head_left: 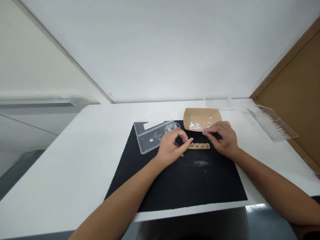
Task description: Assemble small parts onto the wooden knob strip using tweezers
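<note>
A small tan strip (200, 146) with several silver studs along its top lies on a black mat (180, 180). My left hand (172, 146) rests at the strip's left end, with thumb and forefinger pinched together there. My right hand (222, 138) sits at the strip's right end, its fingertips pinched on a small clear piece (205, 132) just above the strip. Behind the hands lies a brown paper tray (202, 118) holding small white bits (195, 126).
A clear plastic box (155, 136) with its lid open lies on the mat's far left corner, small clear pieces inside. A clear rack (272, 123) rests at the right by a brown board (295, 96). The white table (75, 160) ends near me.
</note>
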